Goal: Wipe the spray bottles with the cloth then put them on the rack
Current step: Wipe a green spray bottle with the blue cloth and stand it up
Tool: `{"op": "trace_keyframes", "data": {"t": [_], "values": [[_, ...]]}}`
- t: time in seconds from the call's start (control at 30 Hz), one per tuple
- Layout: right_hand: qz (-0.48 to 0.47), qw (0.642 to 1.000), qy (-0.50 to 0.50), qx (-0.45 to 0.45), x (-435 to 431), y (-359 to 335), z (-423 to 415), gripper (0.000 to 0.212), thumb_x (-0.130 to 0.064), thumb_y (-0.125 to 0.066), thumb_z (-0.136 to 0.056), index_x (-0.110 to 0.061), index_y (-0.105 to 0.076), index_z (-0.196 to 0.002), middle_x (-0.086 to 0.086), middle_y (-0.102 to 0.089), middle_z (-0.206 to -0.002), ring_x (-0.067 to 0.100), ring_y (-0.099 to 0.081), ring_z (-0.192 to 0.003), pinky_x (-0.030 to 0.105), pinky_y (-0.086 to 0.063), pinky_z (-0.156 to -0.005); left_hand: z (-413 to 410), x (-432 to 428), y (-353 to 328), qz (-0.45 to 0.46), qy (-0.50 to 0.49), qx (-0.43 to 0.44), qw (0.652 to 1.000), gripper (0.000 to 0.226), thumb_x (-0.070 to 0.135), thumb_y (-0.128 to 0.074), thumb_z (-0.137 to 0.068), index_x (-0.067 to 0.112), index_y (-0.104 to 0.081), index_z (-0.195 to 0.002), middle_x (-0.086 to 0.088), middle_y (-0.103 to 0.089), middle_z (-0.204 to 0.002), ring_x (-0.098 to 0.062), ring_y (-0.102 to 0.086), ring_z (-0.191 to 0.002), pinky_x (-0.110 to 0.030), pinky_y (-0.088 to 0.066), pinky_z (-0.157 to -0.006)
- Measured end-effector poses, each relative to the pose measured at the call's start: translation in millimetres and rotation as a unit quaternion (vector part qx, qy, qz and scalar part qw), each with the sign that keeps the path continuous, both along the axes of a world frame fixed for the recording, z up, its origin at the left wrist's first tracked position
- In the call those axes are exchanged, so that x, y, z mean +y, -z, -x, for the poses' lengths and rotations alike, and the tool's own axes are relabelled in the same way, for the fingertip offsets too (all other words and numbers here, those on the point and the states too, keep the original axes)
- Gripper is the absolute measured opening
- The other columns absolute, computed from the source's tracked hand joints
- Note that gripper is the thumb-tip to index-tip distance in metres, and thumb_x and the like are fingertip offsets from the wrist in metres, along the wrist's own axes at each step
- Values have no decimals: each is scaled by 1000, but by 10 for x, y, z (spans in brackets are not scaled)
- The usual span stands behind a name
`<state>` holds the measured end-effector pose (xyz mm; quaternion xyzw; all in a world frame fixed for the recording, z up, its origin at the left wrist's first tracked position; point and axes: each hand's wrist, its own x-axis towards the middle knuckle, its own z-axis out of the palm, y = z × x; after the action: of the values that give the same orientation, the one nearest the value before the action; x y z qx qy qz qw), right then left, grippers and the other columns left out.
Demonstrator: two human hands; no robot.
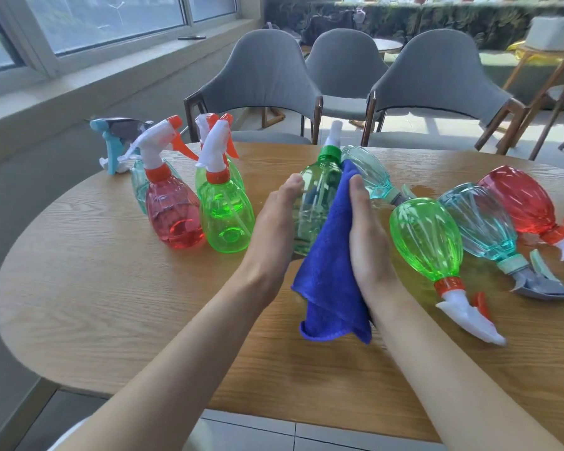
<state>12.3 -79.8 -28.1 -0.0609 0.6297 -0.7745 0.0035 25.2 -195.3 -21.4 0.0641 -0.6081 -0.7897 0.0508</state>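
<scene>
Head camera looks down on a wooden table (111,288), and both bare arms are up over the middle of it. The left hand (274,222) grips the green-capped bottle (316,203). Its thumb lies along the near side and its fingers curl round the far side, mostly out of sight. The bottle is tilted, nozzle pointing away from the person, right between the two hands. The right hand (368,236) presses the blue cloth (332,265) against the bottle's right flank. Its thumb is laid straight along the fabric, and its fingers are hidden behind the cloth, so I can't tell how they sit. The cloth hangs down in folds below the wrist.

Over on the left, a red bottle (171,216) and a green bottle (225,216) stand upright side by side, with more bottles standing close behind them. On the right, four lie on their sides: a green one (427,239) nearest, a teal one (482,222) just beside it, a red one (518,200) further out, and another teal one (372,174) behind the cloth. Grey chairs (264,73) line the far edge of the table.
</scene>
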Motion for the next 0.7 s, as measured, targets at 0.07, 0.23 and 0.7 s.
{"op": "trace_keyframes", "data": {"t": [0.07,0.23,0.7], "values": [[-70,996,-7,46,-48,97,-49,56,-65,-39,-105,-36,-49,-151,-16,-65,-132,1,-61,-122,34,-49,-109,10,-26,-7,-11,-32,-10,999,56,64,-51,-102,23,-72,-134,-4,-73,-137,-23,-69,-127,-48,-51,-114],[-71,996,-18,54,-34,129,6,42,-57,-39,-111,-40,-49,-148,-37,-59,-136,-17,-52,-128,19,-37,-113,72,-49,47,43,-38,-16,998,81,88,-58,-80,28,-69,-133,2,-74,-131,-19,-69,-124,-51,-46,-116],[30,997,53,-55,172,0,179,36,-50,-55,-107,-19,-73,-115,-6,-77,-90,11,-75,-85,32,-58,-81,-102,15,67,428,-24,116,896,49,66,-57,-97,41,-49,-138,14,-66,-124,-6,-65,-106,-34,-52,-94]]}}
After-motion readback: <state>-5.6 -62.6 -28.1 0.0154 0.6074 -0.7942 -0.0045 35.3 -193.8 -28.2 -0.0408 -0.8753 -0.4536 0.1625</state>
